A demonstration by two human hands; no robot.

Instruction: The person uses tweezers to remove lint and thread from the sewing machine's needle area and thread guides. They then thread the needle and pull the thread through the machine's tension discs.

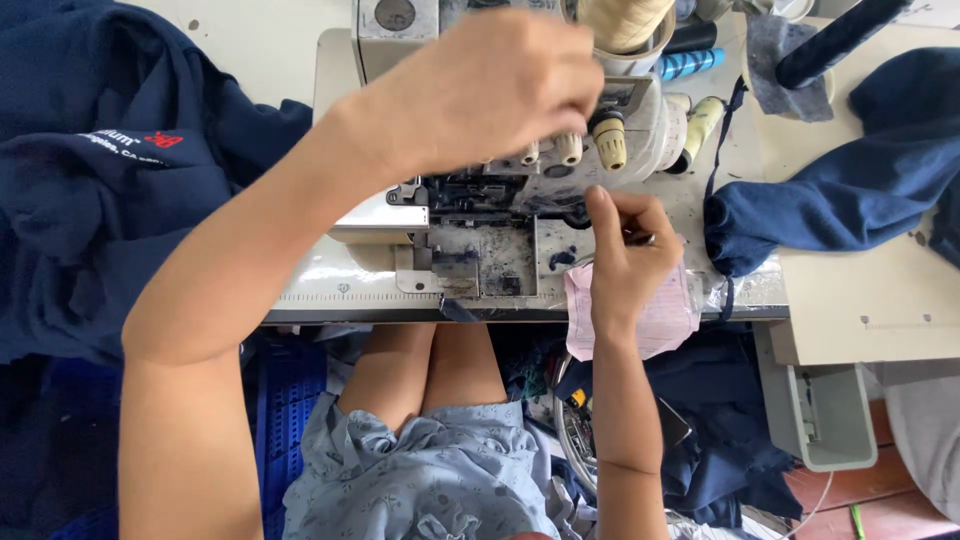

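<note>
Left hand (490,90) up over the sewing machine (500,200), fingers bunched at the knobs (590,140); whether they grip anything, I cannot tell. Right hand (625,255) sits at the machine's front edge, fingers pinched on a small dark tool (645,239), over pink paper (670,315). Navy cloth (850,200) lies right.

Left arm reaches far across from the near left, elbow bent, left hand (490,90) knuckles up, fingers curled down and pinched together at the far centre. Right forearm rises straight from the near edge, right hand (625,255) fingers pinched, thumb up.
</note>
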